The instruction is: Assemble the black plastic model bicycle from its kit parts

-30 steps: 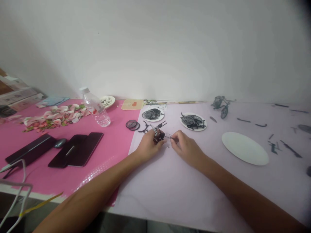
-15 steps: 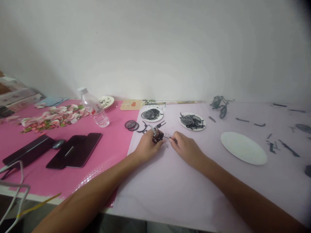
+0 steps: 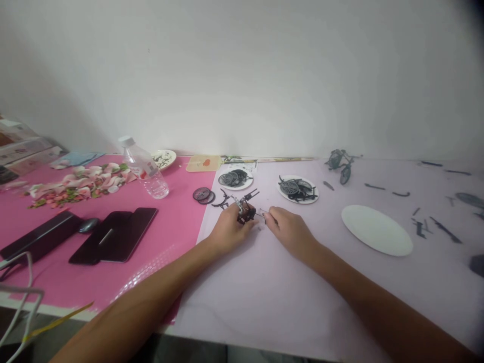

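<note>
My left hand (image 3: 226,231) is closed around a dark model bicycle frame (image 3: 246,214), held just above the pale sheet with thin rods sticking out at its top. To the right, my right hand (image 3: 289,229) pinches a thin dark rod (image 3: 260,215) that points toward the frame. Whether the rod's tip touches the frame I cannot tell. Beyond my left hand lies a curved black part (image 3: 221,200), with two spoked wheels (image 3: 203,194) left of it. Two white plates, the left plate (image 3: 236,188) and the right plate (image 3: 313,201), carry black wheels and frame parts.
An oval white plate (image 3: 376,229) lies at right, near scattered dark parts (image 3: 446,230). An assembled model bicycle (image 3: 341,164) stands by the wall. On the pink cover are a water bottle (image 3: 145,169), petals (image 3: 86,181), a black tablet (image 3: 130,234), a mouse (image 3: 89,225) and a fly swatter (image 3: 204,163).
The view has shifted slightly. My right hand with the thin rod has moved a little, while my left hand keeps its hold on the bicycle frame.
</note>
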### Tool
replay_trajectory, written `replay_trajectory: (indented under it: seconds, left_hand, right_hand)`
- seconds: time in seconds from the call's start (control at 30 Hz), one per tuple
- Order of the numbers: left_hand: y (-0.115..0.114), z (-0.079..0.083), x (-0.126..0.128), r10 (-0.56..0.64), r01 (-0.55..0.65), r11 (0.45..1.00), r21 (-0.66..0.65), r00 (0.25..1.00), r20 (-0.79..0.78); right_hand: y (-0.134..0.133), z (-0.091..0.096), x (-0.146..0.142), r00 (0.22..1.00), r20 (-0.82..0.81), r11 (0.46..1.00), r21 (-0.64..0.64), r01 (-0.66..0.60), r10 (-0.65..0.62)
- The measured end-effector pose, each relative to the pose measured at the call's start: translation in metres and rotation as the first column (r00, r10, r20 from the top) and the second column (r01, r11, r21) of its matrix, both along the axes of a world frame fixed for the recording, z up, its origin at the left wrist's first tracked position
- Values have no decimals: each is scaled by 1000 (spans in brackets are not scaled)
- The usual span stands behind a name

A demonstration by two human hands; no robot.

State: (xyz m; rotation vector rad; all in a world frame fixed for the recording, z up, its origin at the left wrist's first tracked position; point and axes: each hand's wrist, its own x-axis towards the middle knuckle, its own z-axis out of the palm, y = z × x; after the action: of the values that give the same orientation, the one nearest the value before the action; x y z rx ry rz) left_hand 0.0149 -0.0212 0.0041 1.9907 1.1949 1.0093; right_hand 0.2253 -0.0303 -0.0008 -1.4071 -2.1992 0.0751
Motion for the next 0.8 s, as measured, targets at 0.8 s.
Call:
replay_trajectory:
  seconds: [0.8]
  left_hand:
    - [4,-4,0,66,-25,986,-162,964,256]
  right_hand:
    - [24,-20,15,989,-135,982,168,89,-66]
